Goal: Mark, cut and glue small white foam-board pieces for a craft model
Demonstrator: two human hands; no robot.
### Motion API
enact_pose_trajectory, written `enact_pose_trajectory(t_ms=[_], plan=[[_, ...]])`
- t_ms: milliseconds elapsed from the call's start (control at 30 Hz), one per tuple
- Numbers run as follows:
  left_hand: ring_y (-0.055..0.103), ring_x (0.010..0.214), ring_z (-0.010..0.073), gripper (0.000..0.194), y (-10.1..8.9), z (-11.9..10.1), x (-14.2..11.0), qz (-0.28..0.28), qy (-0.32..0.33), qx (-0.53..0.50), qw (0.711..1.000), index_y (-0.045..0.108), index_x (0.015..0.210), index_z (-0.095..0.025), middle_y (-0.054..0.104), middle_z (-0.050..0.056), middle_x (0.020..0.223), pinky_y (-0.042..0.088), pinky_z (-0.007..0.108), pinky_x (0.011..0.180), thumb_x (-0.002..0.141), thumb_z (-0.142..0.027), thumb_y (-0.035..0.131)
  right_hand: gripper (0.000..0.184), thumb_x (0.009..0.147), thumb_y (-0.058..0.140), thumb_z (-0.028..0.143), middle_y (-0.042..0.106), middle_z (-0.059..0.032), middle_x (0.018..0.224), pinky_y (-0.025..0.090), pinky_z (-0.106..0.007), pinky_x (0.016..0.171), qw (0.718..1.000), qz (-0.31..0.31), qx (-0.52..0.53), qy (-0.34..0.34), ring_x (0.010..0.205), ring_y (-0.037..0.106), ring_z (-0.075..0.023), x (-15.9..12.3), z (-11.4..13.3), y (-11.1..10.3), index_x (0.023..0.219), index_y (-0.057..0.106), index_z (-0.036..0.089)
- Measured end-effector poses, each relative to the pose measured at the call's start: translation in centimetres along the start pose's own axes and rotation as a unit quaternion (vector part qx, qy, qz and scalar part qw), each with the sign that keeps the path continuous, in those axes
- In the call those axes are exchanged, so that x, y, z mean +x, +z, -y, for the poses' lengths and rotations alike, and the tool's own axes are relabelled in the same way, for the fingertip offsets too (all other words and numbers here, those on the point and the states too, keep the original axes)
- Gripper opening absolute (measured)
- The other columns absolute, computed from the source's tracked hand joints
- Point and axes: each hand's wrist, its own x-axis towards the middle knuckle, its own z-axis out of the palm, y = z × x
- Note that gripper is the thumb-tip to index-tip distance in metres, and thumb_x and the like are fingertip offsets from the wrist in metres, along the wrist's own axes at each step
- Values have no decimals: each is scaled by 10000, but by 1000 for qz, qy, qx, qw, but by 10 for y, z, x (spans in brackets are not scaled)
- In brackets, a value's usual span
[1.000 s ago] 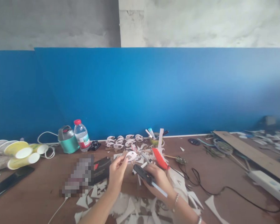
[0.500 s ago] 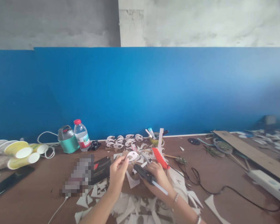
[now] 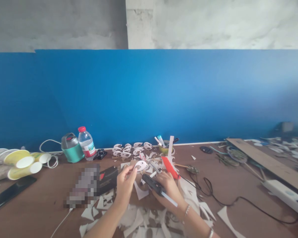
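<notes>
Between the thumb and fingers of my left hand [image 3: 126, 177] is a small white bird-shaped paper cutout [image 3: 140, 165] with a dark eye dot. My right hand [image 3: 166, 185] is wrapped round a black hot glue gun [image 3: 152, 183], and a pale glue stick [image 3: 170, 199] juts from its rear end. The glue gun's front lies just below and right of the cutout; whether the two touch I cannot tell. Several similar white bird cutouts [image 3: 125, 154] stand in rows by the blue wall. White paper scraps [image 3: 136, 221] are strewn beneath both hands.
Left of my hands are a pixelated device [image 3: 83, 186], a black box [image 3: 108, 180], a water bottle [image 3: 87, 145], a teal container [image 3: 73, 153] and stacked paper cups [image 3: 21, 170]. A red piece [image 3: 171, 168] and a pen holder [image 3: 166, 150] sit ahead right. A black cord [image 3: 223, 203] crosses the right side.
</notes>
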Motion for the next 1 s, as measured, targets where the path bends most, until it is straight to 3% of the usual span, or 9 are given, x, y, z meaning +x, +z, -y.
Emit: enact_pose_trajectory(t_ms=[1000], plan=[[662,892,265,344,0,5,2,6,-11,-4,1000,734,919,-148,744,100,944,483,333,811,753,-438,651,56,657,620,132,647,-34,701,335,-298,712,1000,-26,-3,3,748,575,-208,-1,-3,3,657,595,182]])
